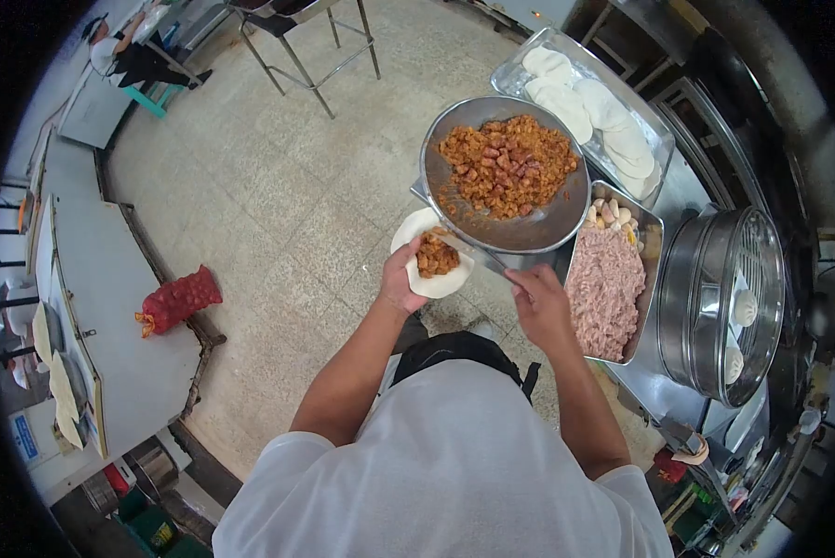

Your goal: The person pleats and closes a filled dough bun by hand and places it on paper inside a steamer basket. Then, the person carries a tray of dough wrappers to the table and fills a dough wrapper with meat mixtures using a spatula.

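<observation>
My left hand point(400, 281) supports a round, pale dough wrapper point(452, 282) from its left side, thumb on top. A mound of orange-brown diced filling point(436, 257) lies in the wrapper's middle. My right hand point(540, 298) grips the handle of a flat metal spatula point(480, 254), whose blade reaches left to the filling's upper edge. Just above both hands is a big metal bowl point(552, 232) with more of the orange chunky filling point(506, 166). Right of my right hand, a rectangular metal pan point(657, 244) contains pink minced meat point(607, 293) and several pale, egg-like pieces point(613, 214).
At the upper right, a metal tray point(664, 139) bears several flat dough rounds point(613, 107). A round steamer point(692, 298) with white buns point(744, 307) stands at the right. A red mesh sack point(181, 300) lies left. A stool point(307, 56) and a seated person point(120, 51) are farther off.
</observation>
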`<state>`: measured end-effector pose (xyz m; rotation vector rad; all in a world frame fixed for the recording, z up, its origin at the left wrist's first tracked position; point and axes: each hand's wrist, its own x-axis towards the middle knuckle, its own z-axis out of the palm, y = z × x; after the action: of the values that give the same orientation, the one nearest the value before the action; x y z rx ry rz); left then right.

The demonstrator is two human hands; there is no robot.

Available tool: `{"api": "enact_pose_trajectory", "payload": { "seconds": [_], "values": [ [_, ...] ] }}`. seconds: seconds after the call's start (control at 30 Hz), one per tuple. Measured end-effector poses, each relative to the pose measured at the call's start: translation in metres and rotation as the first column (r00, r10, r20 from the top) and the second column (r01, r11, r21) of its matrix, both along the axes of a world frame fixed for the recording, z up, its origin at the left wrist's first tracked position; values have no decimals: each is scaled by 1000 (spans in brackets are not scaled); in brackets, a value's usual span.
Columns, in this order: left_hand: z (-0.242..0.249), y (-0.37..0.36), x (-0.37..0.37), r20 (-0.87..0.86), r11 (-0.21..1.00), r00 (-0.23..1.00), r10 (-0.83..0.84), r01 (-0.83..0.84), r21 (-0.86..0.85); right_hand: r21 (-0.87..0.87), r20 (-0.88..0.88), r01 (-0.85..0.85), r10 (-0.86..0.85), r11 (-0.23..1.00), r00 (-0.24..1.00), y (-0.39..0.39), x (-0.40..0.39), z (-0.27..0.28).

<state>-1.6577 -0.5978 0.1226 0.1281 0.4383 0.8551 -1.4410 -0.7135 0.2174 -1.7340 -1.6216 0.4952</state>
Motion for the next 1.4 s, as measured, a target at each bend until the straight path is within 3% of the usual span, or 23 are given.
{"api": "enact_pose_trajectory", "payload": {
  "seconds": [0.13, 0.2, 0.33, 0.47, 0.57, 0.63, 0.67, 0.73, 0.77, 0.8, 0.87, 0.97, 1.03, 1.17, 1.23, 1.4],
  "values": [
    [-10, -9, -11, 56, 1000, 998, -8, 8, 7, -47, 78, -75, 79, 996, 994, -8, -2, -5],
    [-9, -19, -24, 67, 1000, 998, 3, -4, 8, -66, 72, -99, 104, 993, 992, -10, 5, 23],
    [22, -17, -26, 139, 997, 988, 72, -75, 16, -43, 70, -104, 107, 994, 992, -11, -1, 43],
    [62, -4, -12, 52, 979, 997, 48, -58, 196, 8, 210, -110, 106, 994, 972, -1, -3, 53],
    [80, 1, -12, 179, 981, 971, 158, -175, 83, 78, 168, -107, 93, 991, 981, -2, 10, 90],
    [82, 19, -24, 154, 984, 977, -145, 126, 129, 138, 75, -74, 64, 988, 995, -5, 19, 105],
    [85, 20, -24, 156, 982, 977, -148, 127, 136, 144, 79, -72, 62, 987, 995, -6, 25, 106],
    [93, 23, -20, -164, 936, 958, -236, 269, 225, 95, -7, -24, 25, 995, 1000, -11, 37, 105],
    [97, 16, -17, 8, 953, 980, -201, 194, 234, 97, -9, -18, 19, 995, 1000, -14, 41, 108],
    [101, 12, -11, 5, 951, 978, -208, 201, 234, 92, -21, -1, 3, 996, 1000, -18, 44, 112],
    [120, 3, 3, 398, 976, 896, -195, 137, 170, 79, -35, 25, -22, 997, 999, -25, 45, 116],
    [95, 17, 16, 276, 959, 924, -266, 223, 178, 68, -22, 84, -83, 994, 996, -26, 48, 113],
    [90, 20, 25, 184, 940, 932, -313, 275, 203, 86, 88, -9, 1, 996, 996, -23, 48, 99],
    [100, 15, 31, 242, 948, 919, -312, 285, 142, 119, 287, -26, -9, 993, 958, -26, 56, 109],
    [103, 11, 33, 193, 975, 955, -224, 218, 52, 124, 293, -57, 19, 991, 956, -26, 54, 121],
    [101, 5, 31, 137, 979, 970, -199, 190, 77, 80, 441, -143, 94, 987, 893, -14, 43, 113]
  ]
}}
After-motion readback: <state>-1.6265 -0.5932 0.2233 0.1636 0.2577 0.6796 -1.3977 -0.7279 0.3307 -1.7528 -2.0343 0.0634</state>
